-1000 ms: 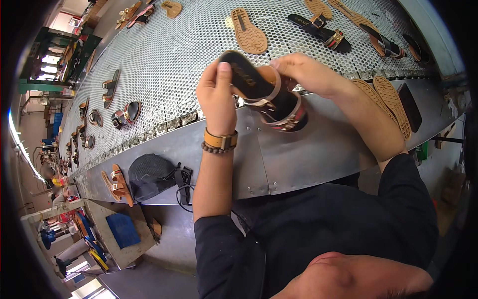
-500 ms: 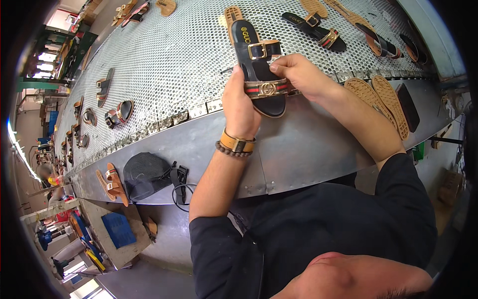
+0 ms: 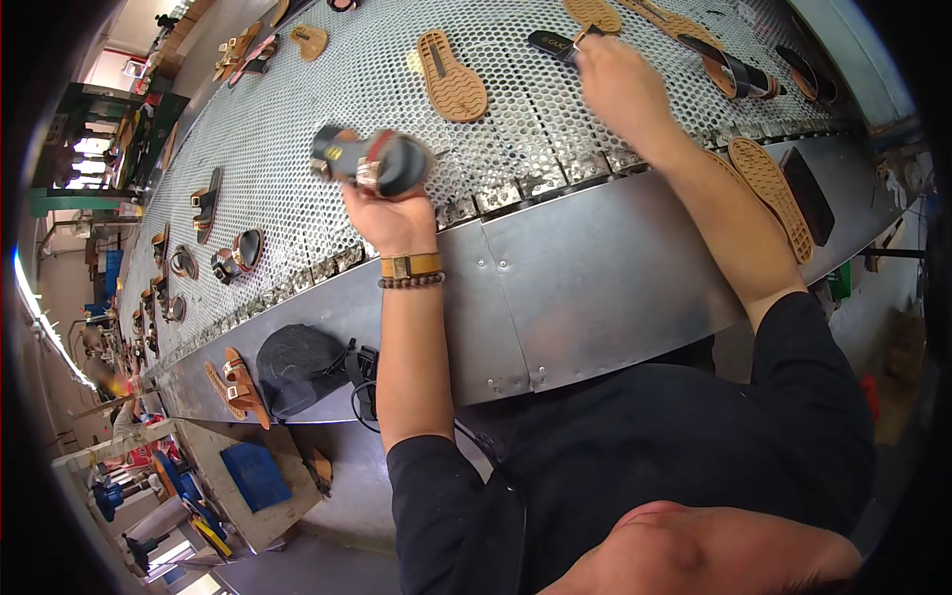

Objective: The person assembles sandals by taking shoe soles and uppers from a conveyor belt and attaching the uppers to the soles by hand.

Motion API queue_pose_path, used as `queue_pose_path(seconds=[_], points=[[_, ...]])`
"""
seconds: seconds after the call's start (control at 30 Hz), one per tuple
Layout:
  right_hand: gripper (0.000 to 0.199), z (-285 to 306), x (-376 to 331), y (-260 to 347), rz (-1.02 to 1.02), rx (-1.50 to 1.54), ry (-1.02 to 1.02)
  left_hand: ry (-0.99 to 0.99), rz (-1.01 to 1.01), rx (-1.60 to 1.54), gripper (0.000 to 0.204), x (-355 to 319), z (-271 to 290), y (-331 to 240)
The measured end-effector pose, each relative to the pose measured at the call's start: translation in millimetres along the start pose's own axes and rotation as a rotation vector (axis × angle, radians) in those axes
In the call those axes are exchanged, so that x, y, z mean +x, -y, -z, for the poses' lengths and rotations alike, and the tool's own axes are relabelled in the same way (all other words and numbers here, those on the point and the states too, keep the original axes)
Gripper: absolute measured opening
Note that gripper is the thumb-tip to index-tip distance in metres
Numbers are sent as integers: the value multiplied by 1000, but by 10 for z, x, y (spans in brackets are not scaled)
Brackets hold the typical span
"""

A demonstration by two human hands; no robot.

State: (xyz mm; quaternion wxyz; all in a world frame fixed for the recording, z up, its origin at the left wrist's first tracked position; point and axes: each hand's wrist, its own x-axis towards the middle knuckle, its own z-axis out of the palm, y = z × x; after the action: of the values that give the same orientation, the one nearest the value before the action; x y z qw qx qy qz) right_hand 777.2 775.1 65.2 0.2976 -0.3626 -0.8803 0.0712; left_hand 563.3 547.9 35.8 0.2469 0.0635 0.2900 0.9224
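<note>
My left hand [image 3: 397, 213] holds a black slide sandal [image 3: 402, 167] with a buckled strap and a striped front strap; motion blurs the sandal. It is tilted above the perforated metal conveyor [image 3: 397, 99]. Farther out to the right, my right hand [image 3: 625, 89] is closed at the buckle strap of another black sandal [image 3: 550, 43], which lies on the conveyor. The hand covers that sandal's front part. Between my hands a tan outsole [image 3: 452, 79] lies with its tread up.
Tan outsoles [image 3: 769, 183] and a black flat piece [image 3: 808, 198] lie on the metal ledge [image 3: 615, 268] at right. Toward the left end are a black mesh cap [image 3: 302, 367] and brown sandals [image 3: 238, 382]. More sandals [image 3: 238, 256] stand along the conveyor's left.
My left hand has carried its sandal leftward and turned it. My right hand has left that sandal and reached out to the other black one. Things on the conveyor appear shifted slightly left.
</note>
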Motion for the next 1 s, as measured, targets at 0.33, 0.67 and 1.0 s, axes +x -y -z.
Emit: queue_pose_path(seconds=[0.33, 0.67, 1.0], points=[[55, 295, 133, -892, -290, -142, 316, 678, -598, 1853, 68, -499, -503, 705], [48, 818, -132, -924, 144, 272, 260, 697, -519, 2058, 72, -735, -845, 1194], [34, 1391, -71, -763, 291, -114, -109, 377, -735, 2180, 45, -755, -872, 1018]])
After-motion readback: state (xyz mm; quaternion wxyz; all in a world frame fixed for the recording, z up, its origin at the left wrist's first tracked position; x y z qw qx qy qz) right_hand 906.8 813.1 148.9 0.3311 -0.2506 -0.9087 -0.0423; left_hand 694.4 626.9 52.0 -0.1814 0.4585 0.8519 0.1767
